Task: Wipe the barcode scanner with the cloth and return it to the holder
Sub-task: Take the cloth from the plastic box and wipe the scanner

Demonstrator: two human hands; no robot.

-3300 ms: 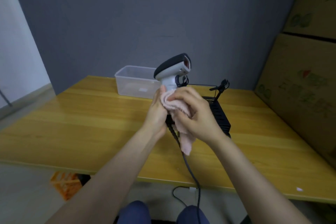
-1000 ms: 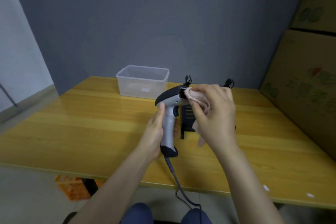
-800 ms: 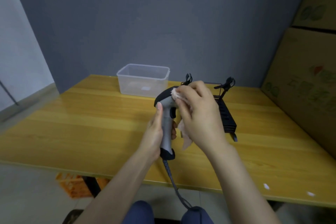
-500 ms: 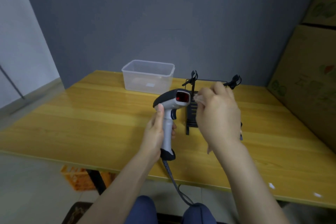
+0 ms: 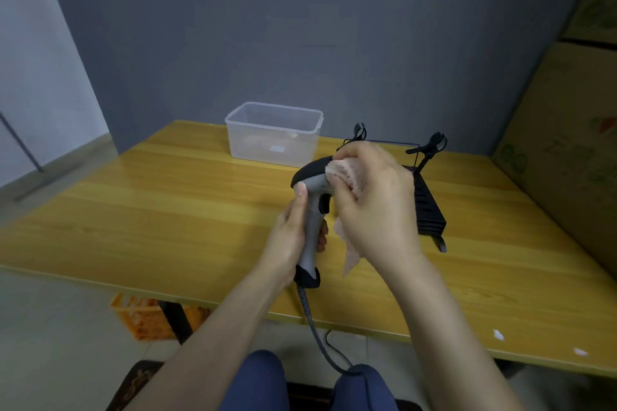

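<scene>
The grey and black barcode scanner (image 5: 312, 210) stands upright above the wooden table (image 5: 167, 210), its cable (image 5: 317, 334) hanging down past the front edge. My left hand (image 5: 290, 237) grips its handle. My right hand (image 5: 374, 203) presses a pale pink cloth (image 5: 347, 173) against the scanner's head, hiding its window; a cloth tail hangs below the palm. The black holder (image 5: 429, 210) lies on the table just behind my right hand, partly hidden by it.
A clear plastic box (image 5: 273, 133) sits at the table's back, left of the holder. Large cardboard boxes (image 5: 567, 160) wall off the right side. An orange crate (image 5: 143, 317) is on the floor under the table. My knees show at the bottom.
My right hand, held off the scanner's red window half a second ago, has come back onto its head with the cloth. The left hand keeps its grip on the handle.
</scene>
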